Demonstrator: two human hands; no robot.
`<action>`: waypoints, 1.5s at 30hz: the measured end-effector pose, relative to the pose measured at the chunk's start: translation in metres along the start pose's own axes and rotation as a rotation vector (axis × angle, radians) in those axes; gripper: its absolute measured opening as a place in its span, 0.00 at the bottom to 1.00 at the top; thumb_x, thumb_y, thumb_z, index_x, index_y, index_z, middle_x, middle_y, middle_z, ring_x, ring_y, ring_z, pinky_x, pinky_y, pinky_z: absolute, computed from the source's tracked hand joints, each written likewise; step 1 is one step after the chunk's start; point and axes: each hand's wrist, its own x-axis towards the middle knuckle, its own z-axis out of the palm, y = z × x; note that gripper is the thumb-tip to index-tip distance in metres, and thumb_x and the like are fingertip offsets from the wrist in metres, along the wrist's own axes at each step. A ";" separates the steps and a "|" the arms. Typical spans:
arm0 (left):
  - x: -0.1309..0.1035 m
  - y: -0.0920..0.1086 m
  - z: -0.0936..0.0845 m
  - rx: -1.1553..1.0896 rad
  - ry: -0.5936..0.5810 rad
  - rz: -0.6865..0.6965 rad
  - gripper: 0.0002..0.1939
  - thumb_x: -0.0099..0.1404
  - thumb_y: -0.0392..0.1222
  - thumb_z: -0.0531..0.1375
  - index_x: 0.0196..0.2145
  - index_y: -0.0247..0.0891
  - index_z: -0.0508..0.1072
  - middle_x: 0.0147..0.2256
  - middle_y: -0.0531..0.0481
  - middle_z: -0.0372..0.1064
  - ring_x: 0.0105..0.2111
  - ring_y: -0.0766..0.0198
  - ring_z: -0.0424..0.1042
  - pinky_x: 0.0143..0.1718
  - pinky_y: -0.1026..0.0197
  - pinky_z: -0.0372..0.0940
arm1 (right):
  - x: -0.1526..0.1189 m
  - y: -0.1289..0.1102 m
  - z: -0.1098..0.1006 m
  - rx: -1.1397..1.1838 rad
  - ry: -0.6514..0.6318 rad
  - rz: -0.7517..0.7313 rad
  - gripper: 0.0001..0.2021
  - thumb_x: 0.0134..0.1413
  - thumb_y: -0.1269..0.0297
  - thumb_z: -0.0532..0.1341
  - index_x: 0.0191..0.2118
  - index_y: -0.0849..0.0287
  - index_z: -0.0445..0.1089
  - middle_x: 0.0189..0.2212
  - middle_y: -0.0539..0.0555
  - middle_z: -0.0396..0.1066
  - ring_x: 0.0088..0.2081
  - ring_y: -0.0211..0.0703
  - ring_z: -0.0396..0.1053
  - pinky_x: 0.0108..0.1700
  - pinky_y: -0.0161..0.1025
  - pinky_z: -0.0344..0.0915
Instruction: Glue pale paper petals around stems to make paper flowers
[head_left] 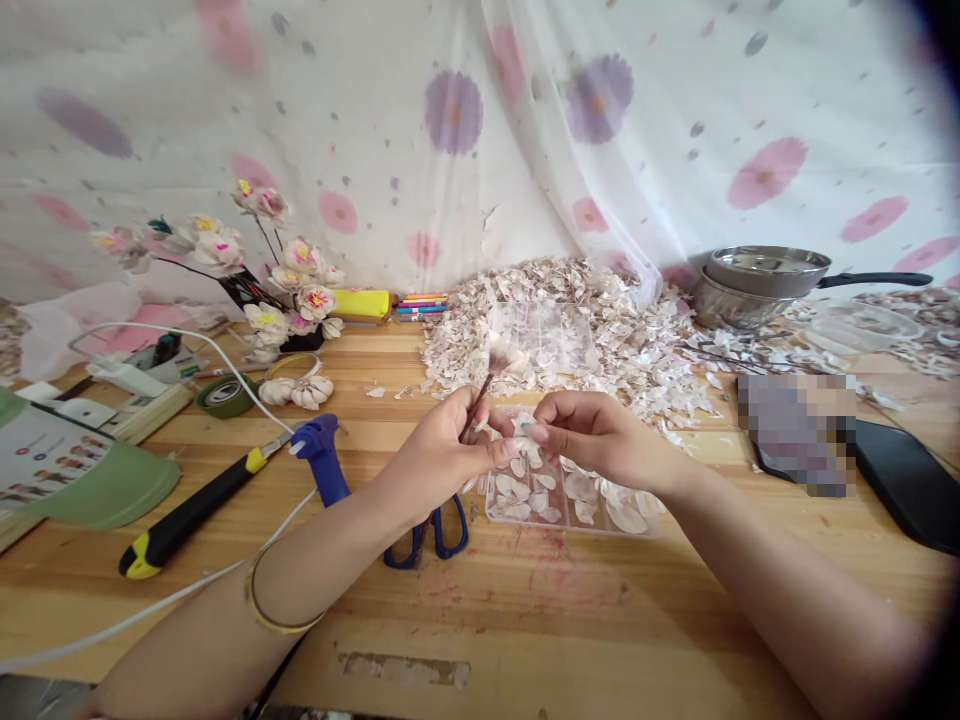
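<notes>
My left hand (pixel 469 440) is closed around a thin dark flower stem (pixel 474 408), which leans up and to the right. A pale, fan-shaped petal head (pixel 504 356) tops that stem. Close beside it, my right hand (pixel 589 435) pinches a whitish, papery petal (pixel 529 452) between thumb and fingers; the left fingertips meet it there. Both hands are above a clear plastic compartment box (pixel 491 512), whose sections hold loose pale petals (pixel 622 505). Blue-handled scissors (pixel 450 530) lie on the table, just left of the box and partly under my left forearm.
Behind the box spreads a heap of papery skins (pixel 637 350) with a clear lid (pixel 540 335). At left are a blue glue gun (pixel 322 460), a utility knife (pixel 195 515), green tape (pixel 225 397), garlic bulbs (pixel 309 392) and finished flowers (pixel 266 320). Steel pans (pixel 757 285) stand back right.
</notes>
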 end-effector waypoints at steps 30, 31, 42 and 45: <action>-0.005 0.005 -0.001 0.081 -0.031 0.000 0.19 0.57 0.37 0.66 0.28 0.40 0.54 0.31 0.58 0.66 0.19 0.78 0.53 0.17 0.68 0.46 | -0.007 -0.007 -0.023 0.074 -0.220 -0.097 0.09 0.60 0.61 0.63 0.40 0.63 0.72 0.32 0.52 0.74 0.33 0.34 0.70 0.37 0.32 0.67; -0.005 0.005 -0.001 0.089 -0.033 0.004 0.19 0.57 0.37 0.65 0.28 0.40 0.54 0.32 0.59 0.66 0.19 0.79 0.52 0.17 0.68 0.46 | -0.007 -0.009 -0.023 0.056 -0.220 -0.089 0.09 0.60 0.61 0.63 0.40 0.63 0.72 0.32 0.52 0.74 0.32 0.34 0.70 0.36 0.32 0.66; -0.004 0.005 0.001 0.139 -0.074 0.048 0.18 0.58 0.39 0.64 0.28 0.41 0.53 0.31 0.59 0.67 0.19 0.75 0.51 0.21 0.65 0.48 | -0.007 -0.010 -0.014 -0.127 -0.240 -0.034 0.13 0.60 0.55 0.60 0.36 0.62 0.73 0.30 0.52 0.73 0.31 0.37 0.71 0.33 0.35 0.66; -0.005 0.004 0.001 0.194 -0.065 0.071 0.17 0.58 0.37 0.63 0.28 0.41 0.54 0.31 0.57 0.67 0.23 0.72 0.56 0.24 0.65 0.50 | -0.006 -0.010 -0.015 -0.166 -0.235 -0.004 0.15 0.61 0.54 0.59 0.35 0.63 0.73 0.30 0.53 0.74 0.30 0.38 0.70 0.33 0.35 0.65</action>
